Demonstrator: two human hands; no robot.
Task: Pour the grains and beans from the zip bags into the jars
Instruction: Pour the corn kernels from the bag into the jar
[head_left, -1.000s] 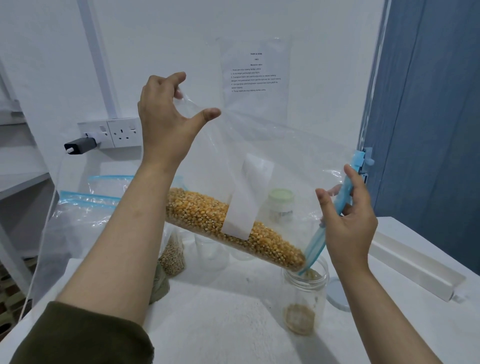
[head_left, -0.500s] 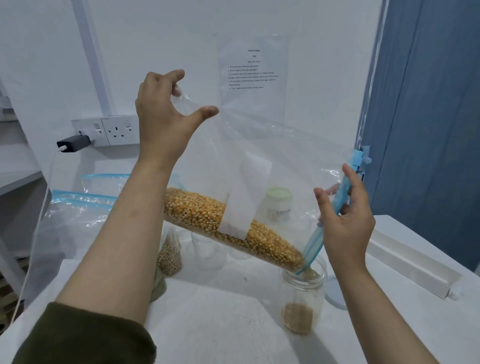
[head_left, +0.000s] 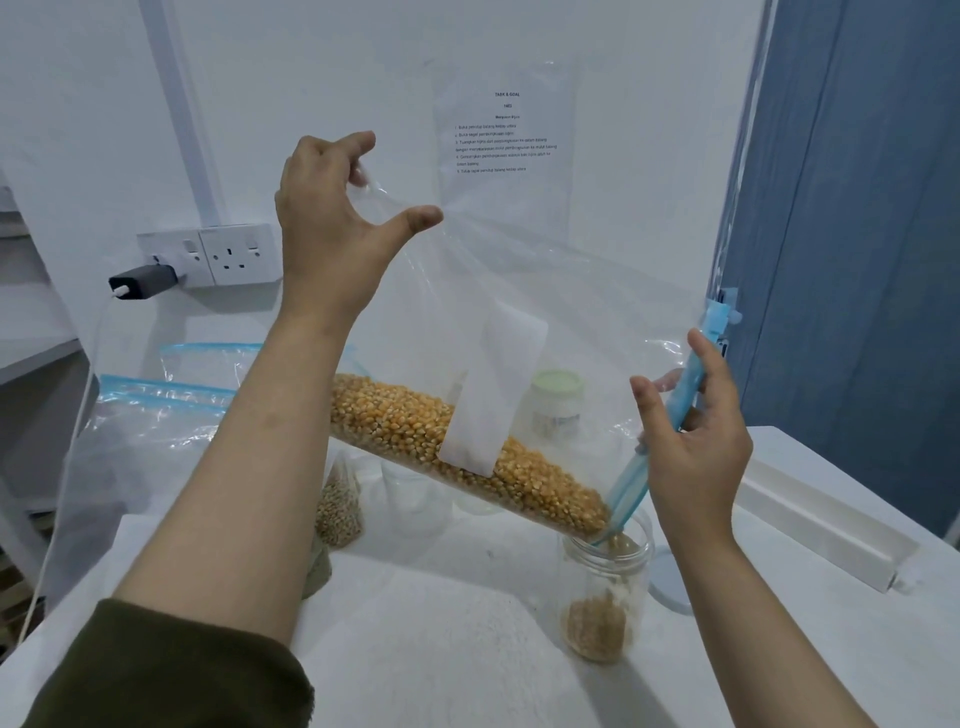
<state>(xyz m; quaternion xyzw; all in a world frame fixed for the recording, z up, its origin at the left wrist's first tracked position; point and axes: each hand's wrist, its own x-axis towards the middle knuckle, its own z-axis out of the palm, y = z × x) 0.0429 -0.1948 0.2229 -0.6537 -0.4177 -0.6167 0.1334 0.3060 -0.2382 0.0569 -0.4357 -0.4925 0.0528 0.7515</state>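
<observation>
Above the white tabletop (head_left: 467, 649), a large clear zip bag (head_left: 545, 312) hangs tilted, its closed bottom corner lifted high and its blue zip mouth (head_left: 675, 410) dropped low. Left hand (head_left: 332, 223) pinches the raised corner, fingers curled on the film with the thumb stretched out; this height likely keeps the slope steep enough for flow. Right hand (head_left: 691, 441) grips the zip edge, thumb and fingers closed around the blue strip, apparently to narrow the mouth into a spout and aim it. Corn kernels (head_left: 467, 452) lie banked along the lower fold and run down to the lowest corner, which sits at the rim of an open clear jar (head_left: 605, 587). Jar stands on the tabletop and holds only a shallow layer of kernels; most of the load remains in the bag, so pouring looks early. A white label (head_left: 493, 395) on the bag hides part of the kernel bank. Behind the bag: a jar with a pale green lid (head_left: 557, 384), seen through the film. To the left: other zip bags (head_left: 166, 410) propped up, one smaller bag of pale grain (head_left: 337, 509) near the left forearm. A round lid (head_left: 667, 582) lies just beside the open jar. Nothing blocks the jar mouth. A wall socket (head_left: 239, 254) and printed sheet (head_left: 506, 130) are on the wall.
</observation>
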